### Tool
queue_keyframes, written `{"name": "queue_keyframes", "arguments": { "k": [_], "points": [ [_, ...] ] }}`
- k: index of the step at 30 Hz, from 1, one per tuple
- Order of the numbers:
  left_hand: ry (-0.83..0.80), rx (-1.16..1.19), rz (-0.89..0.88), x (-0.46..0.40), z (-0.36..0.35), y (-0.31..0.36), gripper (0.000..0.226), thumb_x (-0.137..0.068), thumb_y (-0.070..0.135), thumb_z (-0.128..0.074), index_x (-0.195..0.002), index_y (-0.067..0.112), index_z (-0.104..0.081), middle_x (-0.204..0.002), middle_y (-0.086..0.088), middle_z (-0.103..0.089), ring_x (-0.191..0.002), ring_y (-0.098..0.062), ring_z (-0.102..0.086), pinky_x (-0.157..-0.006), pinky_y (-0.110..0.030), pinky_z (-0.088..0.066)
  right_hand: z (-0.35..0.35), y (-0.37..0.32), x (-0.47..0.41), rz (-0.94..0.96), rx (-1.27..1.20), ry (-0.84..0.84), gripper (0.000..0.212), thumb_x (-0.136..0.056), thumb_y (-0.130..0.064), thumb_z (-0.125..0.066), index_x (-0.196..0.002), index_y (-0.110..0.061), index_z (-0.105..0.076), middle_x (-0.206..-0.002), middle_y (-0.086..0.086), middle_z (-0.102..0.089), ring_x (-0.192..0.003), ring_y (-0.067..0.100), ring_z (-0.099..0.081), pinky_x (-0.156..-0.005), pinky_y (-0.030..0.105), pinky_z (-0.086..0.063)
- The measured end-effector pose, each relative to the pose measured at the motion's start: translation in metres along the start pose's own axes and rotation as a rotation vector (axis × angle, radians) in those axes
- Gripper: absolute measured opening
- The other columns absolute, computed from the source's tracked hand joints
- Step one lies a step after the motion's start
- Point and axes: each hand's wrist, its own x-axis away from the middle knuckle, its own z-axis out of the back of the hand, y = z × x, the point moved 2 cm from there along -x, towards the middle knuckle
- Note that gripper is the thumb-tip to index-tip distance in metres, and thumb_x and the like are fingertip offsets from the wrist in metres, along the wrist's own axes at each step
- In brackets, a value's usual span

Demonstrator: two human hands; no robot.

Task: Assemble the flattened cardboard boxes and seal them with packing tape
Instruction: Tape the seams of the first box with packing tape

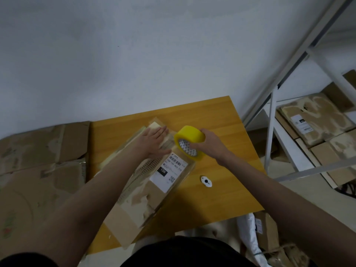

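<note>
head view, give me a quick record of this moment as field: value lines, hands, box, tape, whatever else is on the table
left hand: left hand lies flat, fingers straight, pressing on the far end of the cardboard box
right hand: right hand grips the yellow tape roll, held on edge at the box's far right corner
box: lies on the wooden table, white shipping label facing up
table extras: small white oval object with a black mark, right of the box, apart from it
surroundings: flattened cardboard left of the table; metal shelf with boxes on the right
</note>
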Motion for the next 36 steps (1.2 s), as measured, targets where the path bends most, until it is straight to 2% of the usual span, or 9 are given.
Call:
{"name": "queue_keyframes", "arguments": {
  "k": [5,9,12,14,19,25,27,30,36],
  "points": [
    [0.007,0.048,0.034,-0.003,-0.004,0.002,0.106,-0.077,0.087,-0.002,-0.156,0.020,0.016,-0.163,0.003,0.022,-0.152,-0.014,0.012,-0.124,-0.047,0.001,0.018,0.003,-0.001,0.000,0.139,-0.040,0.085,-0.084,-0.045,-0.076,-0.153,-0.018,-0.034,-0.153,0.004,-0.042,-0.131,0.027,-0.049,-0.099,0.044,-0.049],
    [0.007,0.065,0.042,-0.004,-0.005,0.003,0.109,-0.076,0.089,0.000,-0.156,0.018,0.016,-0.163,0.002,0.023,-0.152,-0.015,0.012,-0.124,-0.048,0.001,0.029,0.011,0.005,0.045,0.298,-0.034,0.057,-0.087,-0.037,-0.076,-0.135,-0.015,-0.057,-0.125,0.005,-0.065,-0.097,0.017,-0.064,-0.079,0.032,-0.054],
    [-0.007,0.062,0.053,-0.002,-0.005,0.005,0.111,-0.074,0.091,0.000,-0.156,0.018,0.018,-0.162,0.001,0.024,-0.152,-0.016,0.013,-0.124,-0.049,0.002,0.030,0.016,0.005,0.051,0.347,-0.034,0.047,-0.086,-0.038,-0.076,-0.125,-0.015,-0.063,-0.109,0.002,-0.069,-0.080,0.008,-0.060,-0.068,0.023,-0.051],
    [-0.021,0.077,0.070,0.000,-0.001,0.010,0.116,-0.069,0.093,0.003,-0.156,0.017,0.017,-0.162,0.000,0.024,-0.152,-0.017,0.014,-0.124,-0.049,0.002,0.029,0.015,0.004,0.052,0.355,-0.010,0.052,-0.085,-0.040,-0.076,-0.128,-0.014,-0.061,-0.108,0.002,-0.066,-0.085,0.014,-0.060,-0.076,0.032,-0.054],
    [0.035,0.131,0.077,0.007,-0.002,0.028,0.132,-0.057,0.099,0.005,-0.157,0.012,0.013,-0.163,-0.006,0.021,-0.152,-0.021,0.014,-0.123,-0.049,0.007,0.029,0.012,0.003,0.027,0.385,-0.002,0.077,-0.087,-0.045,-0.073,-0.147,-0.008,-0.041,-0.142,0.011,-0.053,-0.122,0.029,-0.055,-0.095,0.041,-0.050],
    [0.112,0.144,-0.021,0.014,-0.013,0.064,0.126,-0.069,0.097,-0.019,-0.158,0.012,0.008,-0.165,-0.003,0.016,-0.152,-0.015,0.015,-0.124,-0.044,0.006,0.027,0.014,0.003,0.043,0.381,0.029,0.070,-0.085,-0.048,-0.074,-0.136,-0.008,-0.048,-0.105,0.010,-0.063,-0.089,0.027,-0.063,-0.073,0.045,-0.053],
    [0.128,0.191,-0.004,0.014,-0.016,0.072,0.132,-0.065,0.100,-0.022,-0.158,0.012,0.008,-0.165,-0.002,0.017,-0.151,-0.014,0.017,-0.124,-0.045,0.004,0.029,0.017,0.004,0.046,0.373,0.030,0.070,-0.085,-0.048,-0.074,-0.137,-0.009,-0.048,-0.111,0.012,-0.064,-0.094,0.028,-0.063,-0.077,0.045,-0.052],
    [0.119,0.220,0.039,0.013,-0.019,0.076,0.146,-0.051,0.107,-0.022,-0.157,0.012,0.013,-0.164,-0.003,0.021,-0.151,-0.017,0.020,-0.124,-0.047,0.006,0.035,0.023,0.014,0.038,0.302,0.065,0.081,-0.087,-0.043,-0.074,-0.151,-0.011,-0.034,-0.147,0.012,-0.048,-0.126,0.031,-0.052,-0.097,0.043,-0.048],
    [0.067,0.197,0.092,0.007,-0.018,0.084,0.151,-0.054,0.101,-0.043,-0.154,0.007,0.020,-0.161,-0.011,0.028,-0.150,-0.025,0.024,-0.121,-0.050,0.011,0.032,0.040,0.027,0.087,0.216,0.116,0.069,-0.094,-0.024,-0.069,-0.149,-0.009,-0.031,-0.134,0.019,-0.052,-0.107,0.037,-0.057,-0.083,0.048,-0.048]
  ]
}}
